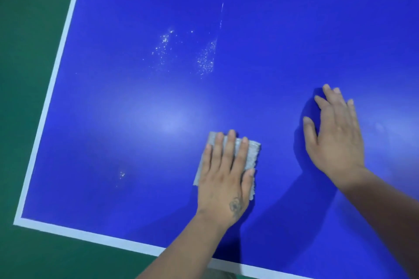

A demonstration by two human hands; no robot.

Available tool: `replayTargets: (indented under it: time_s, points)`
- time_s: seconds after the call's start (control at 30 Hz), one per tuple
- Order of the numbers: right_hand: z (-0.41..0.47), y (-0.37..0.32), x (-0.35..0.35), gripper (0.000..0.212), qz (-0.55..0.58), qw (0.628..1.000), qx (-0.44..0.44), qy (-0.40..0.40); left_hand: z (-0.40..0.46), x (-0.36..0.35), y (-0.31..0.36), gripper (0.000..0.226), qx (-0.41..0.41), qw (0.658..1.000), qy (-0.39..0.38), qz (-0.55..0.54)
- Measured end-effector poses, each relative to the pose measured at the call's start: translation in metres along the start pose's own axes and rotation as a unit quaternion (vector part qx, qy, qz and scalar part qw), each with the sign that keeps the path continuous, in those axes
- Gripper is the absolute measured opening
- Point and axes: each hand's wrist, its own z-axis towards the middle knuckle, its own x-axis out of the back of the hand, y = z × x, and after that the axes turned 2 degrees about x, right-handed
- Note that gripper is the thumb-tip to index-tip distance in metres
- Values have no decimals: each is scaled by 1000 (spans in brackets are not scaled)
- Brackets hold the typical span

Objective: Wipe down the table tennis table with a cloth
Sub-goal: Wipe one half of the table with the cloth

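While the left hand (224, 179) lies flat with straight fingers pressing a folded grey cloth (250, 154) onto the blue bench (272, 41), the right hand (335, 133) rests open just beside it, fingers spread on the bare surface. The cloth sits near the bench's near edge. Farther off, white specks (206, 59) are scattered in two patches on the surface. Green floor (27, 52) shows past the white border.

A dark green floor (27, 120) lies beyond the left and near edges, its surface plain, matte and evenly coloured.
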Motion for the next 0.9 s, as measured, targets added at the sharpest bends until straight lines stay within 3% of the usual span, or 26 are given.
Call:
replayTargets:
  time_s: [0.1,0.23,0.33,0.43,0.67,0.9]
  points:
    - [16,-23,-15,54,1,1000,-26,11,32,2,0,63,-77,997,4,-3]
    - [16,-27,-20,55,-4,999,-39,21,102,4,-13,62,-109,994,30,-11]
    - [17,-27,-18,55,3,999,-39,26,142,9,-33,62,-100,994,42,0]
    - [18,-28,-19,56,12,999,-39,29,164,16,-61,62,-37,998,57,4]
    - [18,-28,-18,56,25,998,-36,39,102,16,-89,64,106,993,43,1]
    - [53,-30,-15,38,31,994,-66,81,42,10,-50,64,15,1000,0,-9]
